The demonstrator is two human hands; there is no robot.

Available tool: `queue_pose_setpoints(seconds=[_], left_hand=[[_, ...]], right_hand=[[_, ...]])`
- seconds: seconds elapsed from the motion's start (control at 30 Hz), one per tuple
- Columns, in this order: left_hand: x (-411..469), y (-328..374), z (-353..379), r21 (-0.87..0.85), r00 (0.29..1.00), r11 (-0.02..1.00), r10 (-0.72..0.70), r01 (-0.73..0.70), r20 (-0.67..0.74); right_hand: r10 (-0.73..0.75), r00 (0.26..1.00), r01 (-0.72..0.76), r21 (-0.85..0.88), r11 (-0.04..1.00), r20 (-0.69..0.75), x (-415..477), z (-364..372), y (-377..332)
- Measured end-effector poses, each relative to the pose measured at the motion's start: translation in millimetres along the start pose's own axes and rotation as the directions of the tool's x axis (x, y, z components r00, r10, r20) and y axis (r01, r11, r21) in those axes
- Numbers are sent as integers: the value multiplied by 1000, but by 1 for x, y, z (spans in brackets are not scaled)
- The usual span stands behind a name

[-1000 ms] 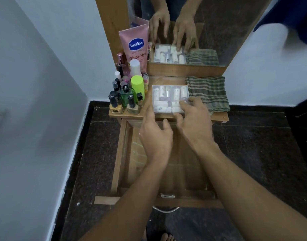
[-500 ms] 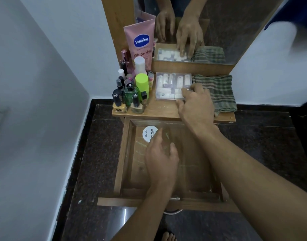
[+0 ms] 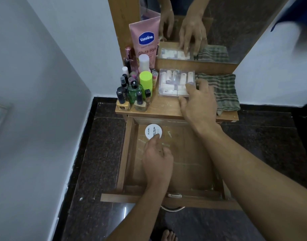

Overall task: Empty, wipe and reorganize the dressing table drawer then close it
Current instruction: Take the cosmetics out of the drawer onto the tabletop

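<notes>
The wooden drawer (image 3: 130,153) stands pulled out below the dressing table top (image 3: 163,108). A round white tin (image 3: 152,130) labelled nail polish lies at its back left. My left hand (image 3: 158,159) is inside the drawer with its fingers stretched forward, the fingertips touching the tin's near edge. My right hand (image 3: 199,103) rests on the table top, fingers laid flat over the near right corner of a clear plastic box (image 3: 173,80) of small bottles. A green striped cloth (image 3: 224,89) lies folded right of the box.
Several nail polish and cosmetic bottles (image 3: 133,91) crowd the table top's left end, with a pink Vaseline tube (image 3: 145,42) leaning behind them. A mirror (image 3: 210,23) rises at the back. White walls close in on the left; dark floor (image 3: 97,153) surrounds the drawer.
My right hand has pushed the clear box back toward the mirror. My left hand left the box and dropped into the drawer, reaching the white tin.
</notes>
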State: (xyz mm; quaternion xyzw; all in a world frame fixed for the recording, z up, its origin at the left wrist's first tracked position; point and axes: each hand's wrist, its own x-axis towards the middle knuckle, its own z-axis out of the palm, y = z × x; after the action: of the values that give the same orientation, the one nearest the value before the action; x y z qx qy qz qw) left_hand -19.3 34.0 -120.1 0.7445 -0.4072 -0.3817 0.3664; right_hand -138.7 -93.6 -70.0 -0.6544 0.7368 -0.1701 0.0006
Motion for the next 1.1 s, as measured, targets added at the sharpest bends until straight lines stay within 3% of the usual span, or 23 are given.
queue_pose_setpoints(seconds=[0.1,0.17,0.27,0.37,0.47,0.6,0.9,1.1], left_hand=[[13,-2,-9,31,998,998,-52,53,-28],[20,-4,-16,35,996,996,-83,84,-43],[27,-3,-22,12,987,988,-157,157,-25],[40,-7,-19,-20,976,976,-218,218,-8],[51,-7,-15,-28,970,970,-242,243,16],[62,-5,-10,7,973,974,-226,226,36],[79,-10,-4,151,976,971,-201,187,80],[67,-6,-3,147,979,972,-193,181,69]], right_hand=[[-63,976,87,112,990,-208,-29,-3,-8],[-42,971,97,226,969,-235,-61,3,-13],[63,997,-70,336,939,32,-101,24,-20],[170,935,-270,315,910,311,-114,47,-30],[244,876,-377,276,884,417,-109,60,-41],[292,843,-462,327,825,453,-99,74,-44],[209,855,-386,313,868,474,-88,93,-41],[192,878,-359,338,870,438,-93,79,-34]])
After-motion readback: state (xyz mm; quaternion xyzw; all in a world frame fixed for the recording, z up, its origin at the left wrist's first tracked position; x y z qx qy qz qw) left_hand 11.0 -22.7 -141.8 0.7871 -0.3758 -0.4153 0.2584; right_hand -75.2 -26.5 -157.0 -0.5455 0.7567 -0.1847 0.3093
